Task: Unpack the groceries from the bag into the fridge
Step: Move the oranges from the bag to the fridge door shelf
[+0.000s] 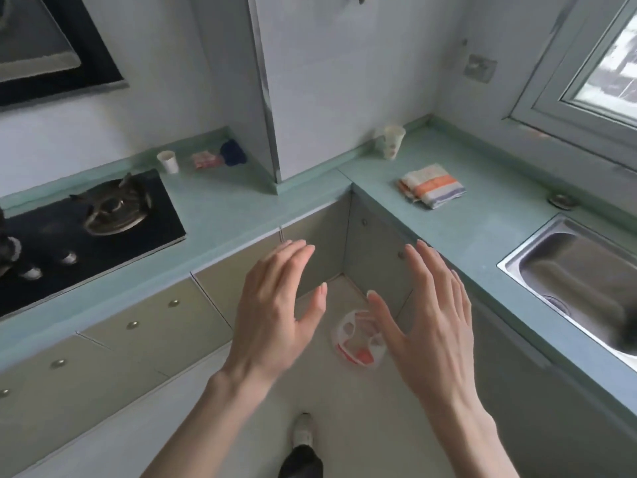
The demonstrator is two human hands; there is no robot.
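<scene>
Head view: both arms reach forward over the floor (213,401) in the corner of the table (241,205). The left hand (272,319) and right hand (424,322) hover side by side, palms facing each other, fingers straight and spread, holding nothing. Between and below them, on the floor in the corner, lies the bag (358,343), white with red print, partly hidden by the right hand's thumb. On the table: a hob (86,232) left of the corner, a cloth (432,184) right of it, a sink (572,270) further right. A shoe (303,431) shows near the bottom edge.
</scene>
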